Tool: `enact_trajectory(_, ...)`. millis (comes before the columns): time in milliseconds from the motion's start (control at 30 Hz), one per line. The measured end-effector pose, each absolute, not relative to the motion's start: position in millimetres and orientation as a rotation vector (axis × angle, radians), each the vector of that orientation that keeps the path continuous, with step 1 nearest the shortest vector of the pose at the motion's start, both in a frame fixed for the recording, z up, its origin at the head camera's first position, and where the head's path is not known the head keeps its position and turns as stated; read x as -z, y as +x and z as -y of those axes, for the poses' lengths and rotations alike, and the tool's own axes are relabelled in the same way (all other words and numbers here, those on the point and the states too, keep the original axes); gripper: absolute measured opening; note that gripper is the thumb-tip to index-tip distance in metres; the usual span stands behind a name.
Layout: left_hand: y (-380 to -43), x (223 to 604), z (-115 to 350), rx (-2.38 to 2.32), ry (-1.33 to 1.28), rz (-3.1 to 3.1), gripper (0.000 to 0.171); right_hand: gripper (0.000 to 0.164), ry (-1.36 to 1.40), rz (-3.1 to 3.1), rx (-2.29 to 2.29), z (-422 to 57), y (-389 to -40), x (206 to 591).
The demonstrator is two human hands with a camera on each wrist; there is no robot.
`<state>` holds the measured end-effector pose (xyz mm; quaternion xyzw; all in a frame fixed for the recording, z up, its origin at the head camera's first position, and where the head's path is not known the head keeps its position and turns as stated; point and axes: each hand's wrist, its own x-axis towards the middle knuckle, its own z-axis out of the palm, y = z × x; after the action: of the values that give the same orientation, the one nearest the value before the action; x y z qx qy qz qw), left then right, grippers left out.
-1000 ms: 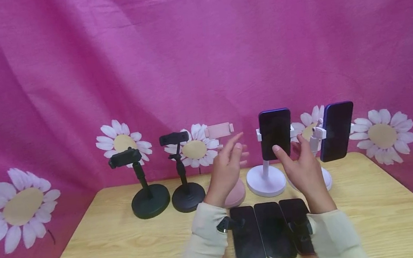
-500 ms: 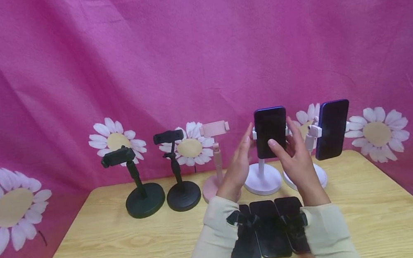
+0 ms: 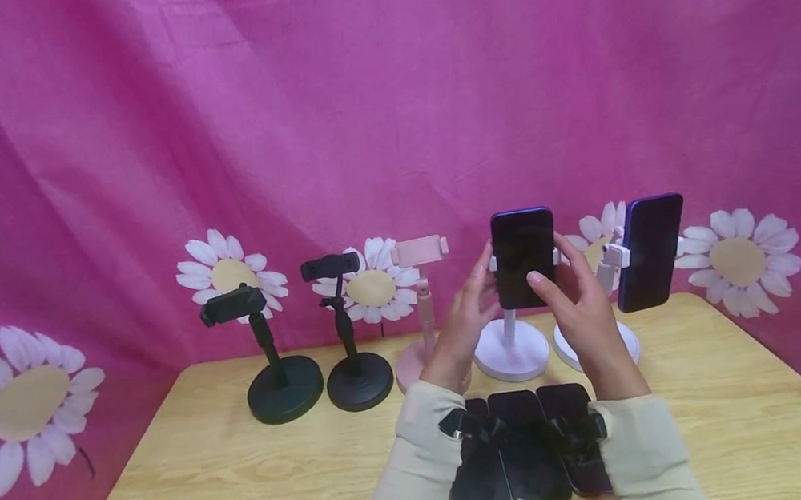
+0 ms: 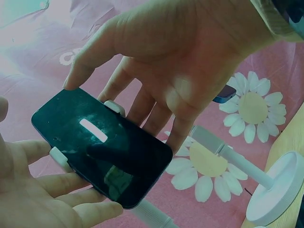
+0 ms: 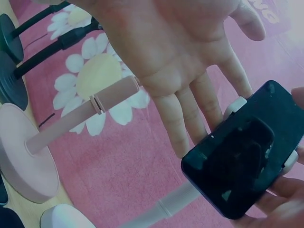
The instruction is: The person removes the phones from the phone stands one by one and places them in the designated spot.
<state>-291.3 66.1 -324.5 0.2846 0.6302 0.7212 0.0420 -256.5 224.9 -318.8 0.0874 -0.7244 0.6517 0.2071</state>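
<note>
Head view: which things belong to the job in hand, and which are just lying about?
Seemingly in the job:
handled phone
white stand clamping it

Just about, though some may belong too:
other mounted phone
second white stand
three flat phones
pink stand
two black stands
flowered cloth

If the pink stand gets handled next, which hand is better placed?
Probably the left hand. In the head view it is beside the pink stand and partly covers its base. The right hand is beyond the phone between the hands, so it would likely reach around.
</note>
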Motion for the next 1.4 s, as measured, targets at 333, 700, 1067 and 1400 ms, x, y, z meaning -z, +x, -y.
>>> enact_trajectory(333, -288.2, 316.0, -60.8, -2.253, 0.829, -1.874, 0.046, 0.068, 0.298, 2.030, -1.775, -220.4, -252.2, 310.8)
enact_trajectory(700, -274.5, 295.6, -49.1, -2.274, 0.940, -1.896, 0.053, 0.065, 0.397, 2.041, -1.657, -217.7, -233.0, 290.7)
enact_trajectory(1067, -254.1, 274.7, -24.9, -2.221, 0.989, -1.952, 0.058, 0.063, 0.281, 2.139, -1.336, -214.7, -206.2, 272.4)
enact_trajectory(1400, -227.1, 261.6, -3.4, -2.234, 0.968, -2.099, 0.047, 0.052, 0.258, 2.087, -1.417, -199.7, -179.5, 260.9)
